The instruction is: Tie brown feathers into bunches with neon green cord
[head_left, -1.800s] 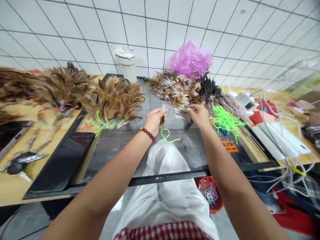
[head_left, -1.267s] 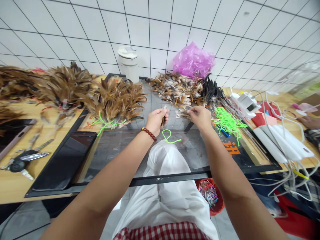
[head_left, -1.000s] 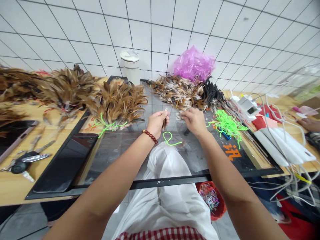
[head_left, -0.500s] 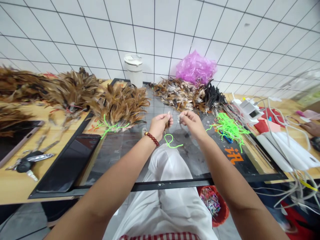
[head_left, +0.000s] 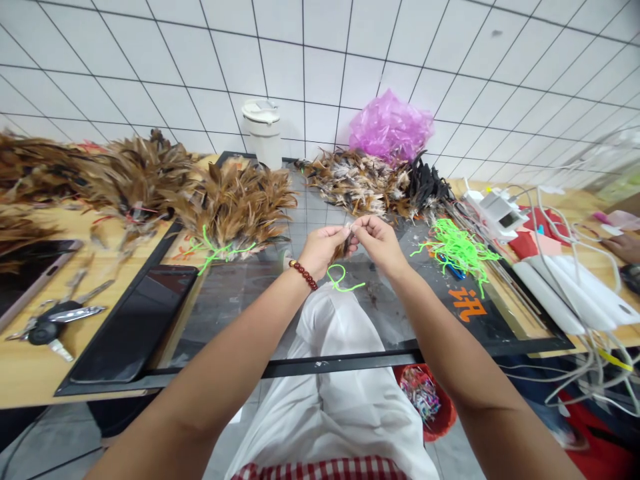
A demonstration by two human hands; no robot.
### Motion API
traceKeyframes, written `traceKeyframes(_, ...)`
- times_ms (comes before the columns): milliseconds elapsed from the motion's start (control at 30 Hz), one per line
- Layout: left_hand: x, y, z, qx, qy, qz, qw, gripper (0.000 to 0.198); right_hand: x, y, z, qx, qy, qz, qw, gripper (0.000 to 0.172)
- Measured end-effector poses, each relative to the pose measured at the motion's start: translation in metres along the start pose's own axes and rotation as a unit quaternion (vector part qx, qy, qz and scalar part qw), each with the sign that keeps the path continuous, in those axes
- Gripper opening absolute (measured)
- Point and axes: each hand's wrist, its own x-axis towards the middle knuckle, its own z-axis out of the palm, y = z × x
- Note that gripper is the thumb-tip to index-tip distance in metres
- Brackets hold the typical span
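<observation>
R hand (head_left: 383,247) has come away from the loose feathers by the near edge of the mixed feather pile (head_left: 357,183), where it was 1.8 s ago, & crossed to the L hand (head_left: 319,253); the gap btwn them, open 0.5 s ago, is gone, w/ R thumb & fingertips now up against the L ones at the top of the small feather bunch (head_left: 341,251). Exact contact's hard to see b/c fingers overlap. View's also tipped slightly vs 0.5 s ago, so everything sits a bit higher.
</observation>
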Motion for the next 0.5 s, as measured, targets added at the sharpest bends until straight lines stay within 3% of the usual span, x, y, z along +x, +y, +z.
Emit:
traceKeyframes(167, 0.000, 0.000, -0.001, 0.032, 0.004, -0.009, 0.999, 0.015, 0.000, 0.001, 0.000, -0.047, 0.010, -0.037, 0.998, 0.023)
traceKeyframes(300, 0.001, 0.001, -0.002, 0.027, 0.031, -0.011, 0.999, 0.012, 0.003, 0.006, -0.013, -0.155, 0.016, -0.073, 0.985, 0.018)
traceKeyframes(367, 0.002, 0.002, -0.004, 0.009, 0.051, -0.008, 0.999, 0.012, 0.007, 0.010, -0.026, -0.251, 0.050, -0.090, 0.963, 0.017)
traceKeyframes(500, 0.003, 0.005, -0.005, -0.024, 0.082, -0.007, 0.996, 0.012, 0.012, 0.019, -0.052, -0.435, 0.105, -0.097, 0.889, 0.021)
